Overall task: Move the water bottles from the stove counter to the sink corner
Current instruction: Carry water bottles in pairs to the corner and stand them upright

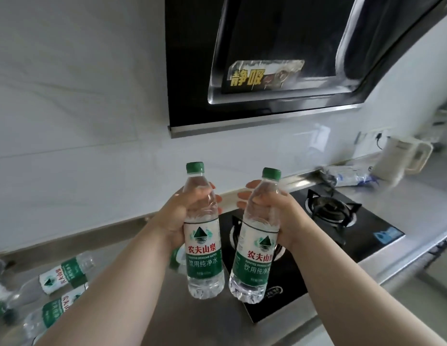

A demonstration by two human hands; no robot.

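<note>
The left hand [176,216] has its fingers wrapped round the upper body of the left bottle [203,238]. The right hand [279,213] grips the right bottle [257,248] the same way. Both bottles are upright with green caps on, held in the air over the left end of the stove [329,221], near each other but not touching. Left of the stove, loose bottles [60,273] lie on their sides on the steel tabletop [192,320]. Right of the stove sit crumpled plastic wrap [349,176] and a white kettle [402,156]. A black hood [267,46] hangs above the stove.
</note>
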